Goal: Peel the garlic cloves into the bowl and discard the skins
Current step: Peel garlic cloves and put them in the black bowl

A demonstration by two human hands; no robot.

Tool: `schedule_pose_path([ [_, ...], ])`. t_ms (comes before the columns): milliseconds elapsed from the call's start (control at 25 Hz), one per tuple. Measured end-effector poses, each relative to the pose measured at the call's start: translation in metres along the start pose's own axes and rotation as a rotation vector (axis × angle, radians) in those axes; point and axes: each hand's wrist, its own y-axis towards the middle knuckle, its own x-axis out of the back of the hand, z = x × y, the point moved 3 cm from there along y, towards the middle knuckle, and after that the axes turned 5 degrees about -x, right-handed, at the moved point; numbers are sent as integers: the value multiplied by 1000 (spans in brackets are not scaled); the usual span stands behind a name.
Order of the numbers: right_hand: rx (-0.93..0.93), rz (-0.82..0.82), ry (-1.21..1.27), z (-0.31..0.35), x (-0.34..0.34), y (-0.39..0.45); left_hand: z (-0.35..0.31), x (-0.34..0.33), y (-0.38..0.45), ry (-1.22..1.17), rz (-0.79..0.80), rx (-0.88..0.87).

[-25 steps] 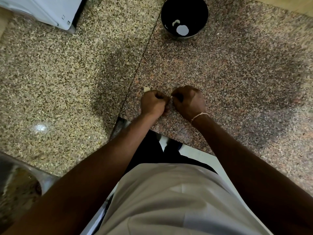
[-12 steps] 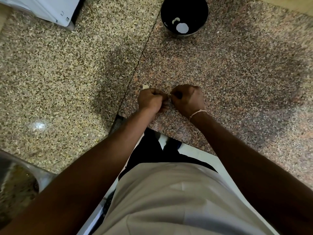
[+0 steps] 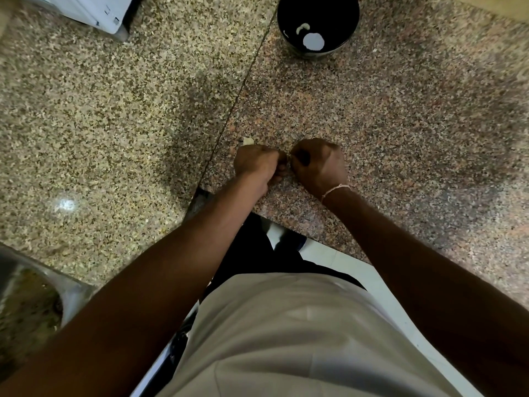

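Little has shifted—left hand (image 3: 256, 164) and right hand (image 3: 317, 164) stay curled knuckle-to-knuckle, pinching something hidden—peeling seemingly unfinished, bowl (image 3: 317, 12) well apart.

Garlic clove hidden inside curled fingers (image 3: 279, 159).

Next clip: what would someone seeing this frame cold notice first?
Two fists meet at the centre of the speckled granite counter: the left hand and right hand are curled knuckle to knuckle, working something too small to make out. At the top edge stands a black bowl holding a pale curved piece. A pale scrap lies just beyond the left hand.
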Motion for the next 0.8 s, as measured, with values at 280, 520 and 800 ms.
schedule_pose_path([
  [280,5,-10,32,-3,-2,0,0,-2,-1,12,-9,-10],
  [520,-12,21,53,-8,-4,0,5,2,-6,-22,22,-82],
  [800,-57,-66,162,-4,-5,-6,-2,9,-9,-13,236,-167],
])
